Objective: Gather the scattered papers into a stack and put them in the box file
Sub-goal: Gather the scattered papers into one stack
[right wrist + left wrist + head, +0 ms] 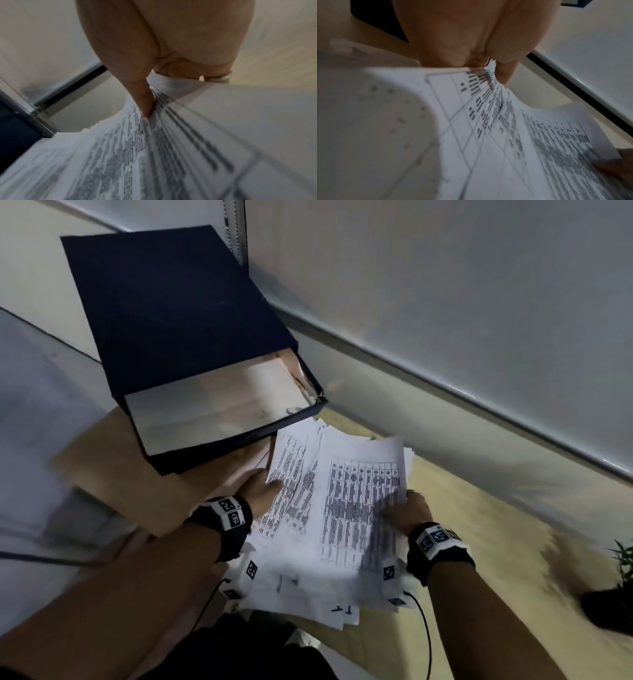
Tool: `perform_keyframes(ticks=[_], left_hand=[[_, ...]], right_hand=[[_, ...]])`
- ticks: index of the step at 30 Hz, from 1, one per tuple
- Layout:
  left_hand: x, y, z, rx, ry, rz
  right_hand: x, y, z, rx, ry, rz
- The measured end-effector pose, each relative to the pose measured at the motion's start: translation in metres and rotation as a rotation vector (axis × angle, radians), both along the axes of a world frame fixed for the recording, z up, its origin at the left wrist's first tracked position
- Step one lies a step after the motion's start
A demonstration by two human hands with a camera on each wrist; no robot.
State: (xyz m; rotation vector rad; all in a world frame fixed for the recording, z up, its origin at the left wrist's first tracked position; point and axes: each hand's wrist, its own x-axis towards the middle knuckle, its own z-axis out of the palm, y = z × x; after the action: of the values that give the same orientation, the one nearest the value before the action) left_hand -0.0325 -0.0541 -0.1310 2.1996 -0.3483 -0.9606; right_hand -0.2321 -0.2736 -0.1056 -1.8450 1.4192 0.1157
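A loose stack of white printed papers [329, 508] hangs above the table, just in front of the box file. My left hand [260, 491] grips its left edge, thumb on top of the sheets [488, 121]. My right hand [407, 511] grips the right edge, its thumb pressed onto the top sheet [154, 148]. The dark blue box file [178, 313] lies open at the back left, its lid raised and its pale inside [219, 409] facing me. The papers' far edge sits close to the file's front rim.
The file rests on brown envelopes or card [113, 467] on the light wooden table [479, 525]. A grey wall panel [445, 302] runs diagonally behind. A dark potted plant [613, 594] stands at the right edge. Cables trail from both wrist bands.
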Motion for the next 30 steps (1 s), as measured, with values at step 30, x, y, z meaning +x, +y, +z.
perform_keyframes(ticks=[30], left_hand=[[0.044, 0.043, -0.011, -0.063, -0.131, 0.085]], right_hand=[[0.023, 0.068, -0.032, -0.155, 0.227, -0.296]])
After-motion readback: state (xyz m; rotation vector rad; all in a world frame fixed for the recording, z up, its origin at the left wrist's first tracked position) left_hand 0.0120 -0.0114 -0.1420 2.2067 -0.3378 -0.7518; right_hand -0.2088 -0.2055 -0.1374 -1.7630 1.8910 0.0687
